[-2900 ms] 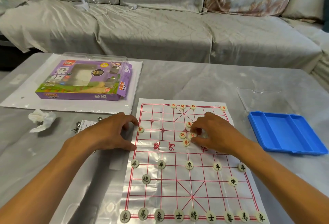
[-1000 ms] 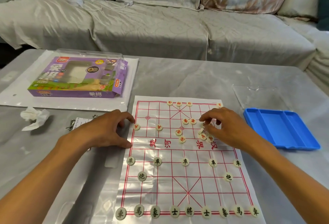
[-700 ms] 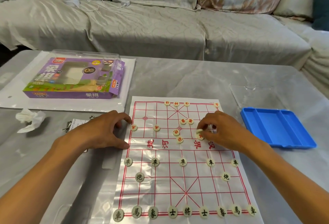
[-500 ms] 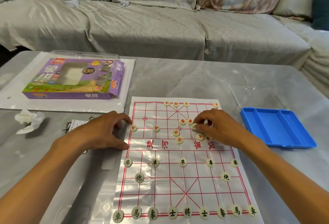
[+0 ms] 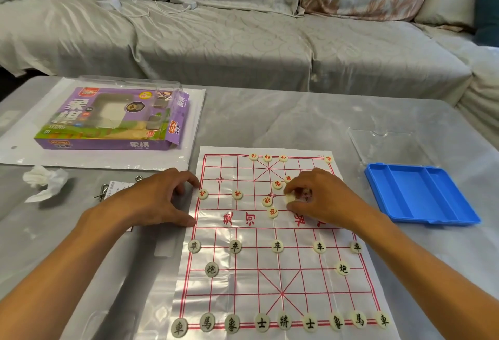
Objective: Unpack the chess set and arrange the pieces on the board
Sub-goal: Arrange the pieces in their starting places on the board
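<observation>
Two red soldiers, one (image 5: 202, 194) on the board's left edge line and one (image 5: 237, 194) a couple of files in, sit on their row now; 2.9 s ago only the edge one was placed. Since then my right hand (image 5: 321, 196) has slid from the loose pile mid-board toward the right half. It's pinching one cream disc (image 5: 290, 198) between thumb and fingertips, lifted on edge, face hidden, so can't read which piece it is.

Left hand (image 5: 151, 201) hasn't moved: fingers curled loosely, tips and thumb pressing down the left edge of the plastic board sheet (image 5: 310, 285), nothing held in it.

Board state:
- Black side at the near edge: full back rank, both cannons, five soldiers. Looks done.
- Red side at the far edge: three pieces (image 5: 267, 157) around the palace centre, one (image 5: 328, 159) at the far right corner.
- Loose red pieces (image 5: 271, 206) between the palace and the river text, four visible, more maybe under my hand.

Judgement: roughly two thirds through. Held disc goes on whichever red point its face calls for, possibly a soldier cross just under my fingers.

Risk: sheet is thin and wrinkled, pieces slide easily, so the left hand should keep pinning it.

Blue tray (image 5: 421, 195) off the board's right edge is emptied. Purple chess box (image 5: 113, 120) sits at the table's far left, well apart.
</observation>
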A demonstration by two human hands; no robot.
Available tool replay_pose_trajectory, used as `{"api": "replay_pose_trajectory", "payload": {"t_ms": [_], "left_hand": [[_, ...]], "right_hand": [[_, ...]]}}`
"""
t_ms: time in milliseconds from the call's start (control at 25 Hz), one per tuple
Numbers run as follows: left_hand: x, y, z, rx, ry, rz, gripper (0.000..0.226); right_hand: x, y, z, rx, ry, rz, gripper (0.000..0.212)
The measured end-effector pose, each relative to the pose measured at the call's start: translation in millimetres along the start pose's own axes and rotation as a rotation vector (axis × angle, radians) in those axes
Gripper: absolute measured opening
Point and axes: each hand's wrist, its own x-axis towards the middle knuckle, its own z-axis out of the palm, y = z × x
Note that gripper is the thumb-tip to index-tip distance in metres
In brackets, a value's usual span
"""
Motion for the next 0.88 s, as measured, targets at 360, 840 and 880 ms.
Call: {"api": "replay_pose_trajectory", "payload": {"t_ms": [360,840,880], "left_hand": [[0.2,0.7,-0.1,-0.004,-0.006,-0.003,0.066],[-0.5,2.6,-1.1,-0.006,-0.011,-0.017,0.067],[-0.7,2.8,-1.1,-0.007,-0.011,-0.019,0.067]], "right_hand": [[5.9,-2.1,0.2,0.168,0.02,0.063,0.024],[-2.8,-2.3,3.9,0.008,-0.005,-0.005,0.027],[-3.1,-3.3,4.3,0.01,0.0,-0.012,0.027]]}}
